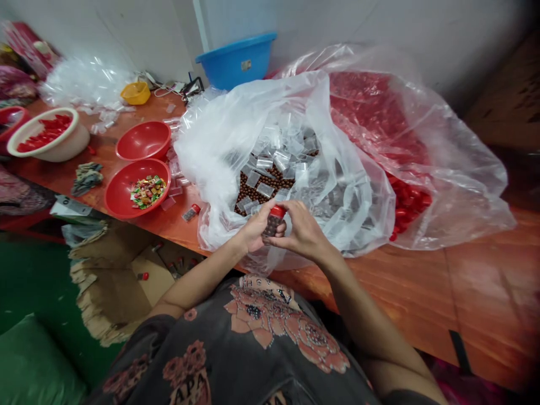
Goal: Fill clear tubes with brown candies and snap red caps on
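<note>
Between my two hands is a small clear jar [271, 225] of brown balls, topped with a red cap [277, 211]. My left hand [255, 229] wraps around the jar from the left. My right hand [301, 228] closes on it from the other side, its fingers at the cap and the jar's base. Just beyond my hands, a wide-open plastic bag [219, 135] holds loose brown balls [276, 179] and many clear empty containers [265, 189]. A second clear bag [459, 169] of red caps [407, 199] lies to the right.
Left on the table are a red bowl [113, 194] with wrapped sweets, another red bowl [143, 140], a white basin [54, 149] of red pieces and a capped jar [191, 212]. A blue tub [236, 62] stands behind. Below sits a cardboard box [109, 287] with several jars.
</note>
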A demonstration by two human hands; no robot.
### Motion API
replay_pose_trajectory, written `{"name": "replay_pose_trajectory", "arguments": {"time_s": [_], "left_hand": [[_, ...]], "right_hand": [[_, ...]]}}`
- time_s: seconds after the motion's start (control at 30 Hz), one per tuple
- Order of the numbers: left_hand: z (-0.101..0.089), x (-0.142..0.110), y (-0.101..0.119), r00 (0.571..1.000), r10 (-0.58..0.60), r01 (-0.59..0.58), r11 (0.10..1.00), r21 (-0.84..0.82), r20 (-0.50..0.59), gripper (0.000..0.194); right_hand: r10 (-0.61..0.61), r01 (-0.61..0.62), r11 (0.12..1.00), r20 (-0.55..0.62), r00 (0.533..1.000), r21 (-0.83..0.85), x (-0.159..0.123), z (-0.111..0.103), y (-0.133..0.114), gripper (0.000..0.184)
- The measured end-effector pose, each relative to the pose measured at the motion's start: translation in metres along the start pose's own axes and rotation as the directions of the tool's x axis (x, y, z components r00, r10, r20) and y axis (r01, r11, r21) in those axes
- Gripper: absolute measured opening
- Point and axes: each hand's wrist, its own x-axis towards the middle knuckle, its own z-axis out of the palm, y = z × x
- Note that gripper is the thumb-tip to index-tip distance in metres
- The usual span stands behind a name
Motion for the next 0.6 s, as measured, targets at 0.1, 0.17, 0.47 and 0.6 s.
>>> {"name": "replay_pose_trajectory", "arguments": {"time_s": [0.1,0.17,0.47,0.6], "left_hand": [[0.004,0.0,-0.001,0.998,0.049,-0.049,0.999,-0.009,-0.029,0.049],[0.006,-0.001,-0.001,0.995,0.083,-0.084,0.996,-0.007,-0.049,0.045],[0.007,-0.013,-0.018,0.972,0.206,-0.198,0.977,0.077,-0.115,0.042],[-0.005,-0.025,-0.012,0.961,0.252,-0.245,0.967,0.074,-0.113,0.04]], "right_hand": [[-0.048,0.048,0.992,0.004,0.999,-0.121,0.002,0.0,-0.003,0.068],[-0.124,0.118,0.969,-0.013,0.992,-0.219,0.003,0.0,-0.002,0.065],[-0.282,0.249,0.873,-0.018,0.959,-0.419,-0.002,0.01,-0.001,0.064],[-0.229,0.226,0.919,0.03,0.973,-0.324,-0.005,0.011,-0.007,0.076]]}}
